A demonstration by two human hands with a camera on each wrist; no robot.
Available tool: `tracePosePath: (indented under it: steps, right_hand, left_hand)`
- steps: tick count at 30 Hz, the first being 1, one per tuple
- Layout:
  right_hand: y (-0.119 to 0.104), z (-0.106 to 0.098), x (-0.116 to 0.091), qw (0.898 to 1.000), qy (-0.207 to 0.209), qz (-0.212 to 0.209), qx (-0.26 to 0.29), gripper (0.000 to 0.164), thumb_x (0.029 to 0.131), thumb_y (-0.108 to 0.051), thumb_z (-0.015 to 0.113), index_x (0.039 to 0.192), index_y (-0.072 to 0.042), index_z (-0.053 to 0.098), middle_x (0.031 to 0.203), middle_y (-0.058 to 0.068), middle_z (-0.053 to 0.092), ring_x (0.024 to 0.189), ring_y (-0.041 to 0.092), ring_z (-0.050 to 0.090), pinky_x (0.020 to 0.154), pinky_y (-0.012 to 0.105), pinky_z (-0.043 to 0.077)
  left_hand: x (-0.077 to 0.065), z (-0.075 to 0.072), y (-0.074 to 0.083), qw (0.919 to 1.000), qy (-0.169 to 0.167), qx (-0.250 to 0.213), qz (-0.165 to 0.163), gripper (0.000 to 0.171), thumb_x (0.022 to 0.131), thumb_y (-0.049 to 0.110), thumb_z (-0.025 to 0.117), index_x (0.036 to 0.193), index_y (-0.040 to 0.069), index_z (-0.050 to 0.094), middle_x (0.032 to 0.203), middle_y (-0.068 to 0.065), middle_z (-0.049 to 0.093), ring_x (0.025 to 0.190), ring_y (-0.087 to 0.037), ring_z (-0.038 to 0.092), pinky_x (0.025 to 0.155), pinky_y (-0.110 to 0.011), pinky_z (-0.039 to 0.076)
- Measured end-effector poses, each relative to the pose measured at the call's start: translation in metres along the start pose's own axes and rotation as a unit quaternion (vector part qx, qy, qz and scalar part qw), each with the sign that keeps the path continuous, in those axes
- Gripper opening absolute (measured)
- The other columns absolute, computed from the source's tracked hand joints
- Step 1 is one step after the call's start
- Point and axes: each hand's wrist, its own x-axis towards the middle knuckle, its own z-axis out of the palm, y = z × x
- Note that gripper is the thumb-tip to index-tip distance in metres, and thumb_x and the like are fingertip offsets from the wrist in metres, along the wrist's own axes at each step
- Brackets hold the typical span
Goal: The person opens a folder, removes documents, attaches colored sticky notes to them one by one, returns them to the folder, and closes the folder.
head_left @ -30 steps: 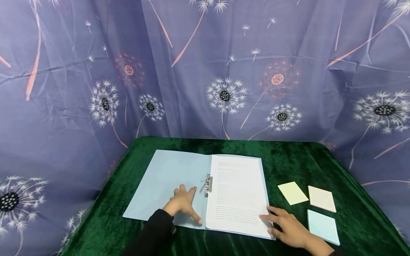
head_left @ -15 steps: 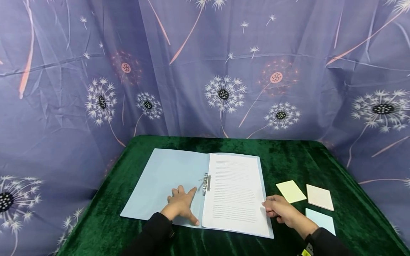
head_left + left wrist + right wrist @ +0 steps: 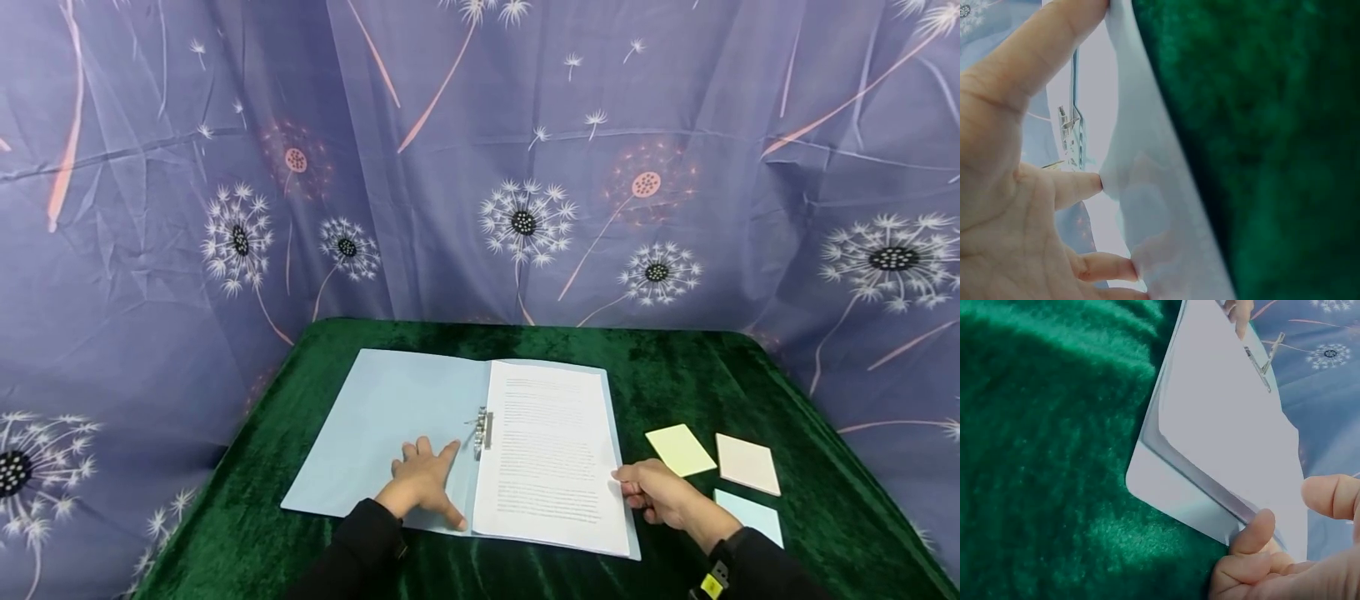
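A light blue folder (image 3: 375,408) lies spread open on the table, a metal lever clip (image 3: 482,432) near its spine. Printed paper sheets (image 3: 555,450) lie on its right side. My left hand (image 3: 425,485) rests with spread fingers on the folder's left cover, its thumb pointing toward the spine. At the lower right edge of the paper, my right hand (image 3: 667,493) pinches the sheets between thumb and curled fingers. In the right wrist view the paper stack (image 3: 1229,419) sits slightly above the folder's corner; how many sheets are pinched I cannot tell.
To the right lie a yellow sticky-note pad (image 3: 681,450), a pale pink pad (image 3: 747,463) and a light blue pad (image 3: 750,517), partly behind my right forearm. Green velvet cloth (image 3: 675,358) covers the table. A purple dandelion-print curtain (image 3: 450,225) hangs behind.
My right hand has moved from lying spread over the paper's lower right corner to pinching its right edge, slightly farther up. The left hand stays in place on the cover.
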Motion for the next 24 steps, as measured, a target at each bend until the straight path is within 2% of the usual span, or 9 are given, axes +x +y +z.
tracePosePath:
  steps: [6, 12, 17, 19, 24]
  right_hand:
    - [0.000, 0.002, 0.003, 0.999, 0.028, -0.031, 0.002, 0.013, 0.090, -0.011, 0.053, 0.088, 0.001, 0.055, 0.066, 0.003, 0.046, 0.059, 0.016, 0.041, 0.052, 0.027, 0.029]
    - [-0.005, 0.002, 0.003, 0.998, 0.038, -0.050, -0.011, 0.028, 0.091, -0.011, 0.052, 0.108, 0.011, 0.050, 0.076, 0.006, 0.064, 0.065, 0.018, 0.055, 0.057, 0.030, 0.039]
    - [-0.009, 0.003, 0.004, 0.998, 0.029, -0.057, 0.015, 0.040, 0.095, -0.014, 0.052, 0.121, 0.014, 0.040, 0.085, 0.008, 0.066, 0.070, 0.019, 0.062, 0.061, 0.033, 0.044]
    - [-0.010, 0.004, 0.005, 0.997, 0.030, -0.065, 0.013, 0.039, 0.096, -0.014, 0.053, 0.121, 0.014, 0.042, 0.084, 0.008, 0.067, 0.068, 0.019, 0.061, 0.059, 0.032, 0.043]
    - [-0.008, 0.007, 0.008, 0.995, 0.044, -0.090, -0.010, 0.022, 0.095, -0.011, 0.056, 0.106, 0.007, 0.055, 0.075, 0.005, 0.064, 0.061, 0.018, 0.054, 0.053, 0.029, 0.038]
  left_hand:
    - [0.001, 0.000, -0.001, 1.0000, -0.001, 0.004, -0.001, 0.119, 0.045, 0.051, 0.094, 0.145, 0.013, 0.043, 0.098, -0.015, 0.034, 0.088, -0.034, 0.031, 0.069, -0.049, 0.032]
    - [0.000, 0.000, -0.001, 1.0000, 0.000, 0.003, -0.002, 0.118, 0.046, 0.051, 0.093, 0.146, 0.013, 0.043, 0.098, -0.015, 0.034, 0.088, -0.034, 0.031, 0.070, -0.049, 0.032]
    - [0.000, -0.001, -0.002, 1.0000, -0.002, -0.001, 0.009, 0.118, 0.046, 0.053, 0.092, 0.146, 0.012, 0.043, 0.098, -0.014, 0.033, 0.087, -0.033, 0.031, 0.069, -0.047, 0.031]
    - [0.000, -0.001, -0.003, 0.9999, -0.004, -0.002, 0.014, 0.119, 0.046, 0.054, 0.092, 0.146, 0.012, 0.042, 0.097, -0.014, 0.032, 0.087, -0.032, 0.030, 0.068, -0.046, 0.030]
    - [-0.001, 0.000, -0.006, 0.9998, -0.009, 0.003, 0.017, 0.123, 0.044, 0.059, 0.090, 0.147, 0.013, 0.041, 0.098, -0.014, 0.031, 0.089, -0.033, 0.030, 0.067, -0.045, 0.030]
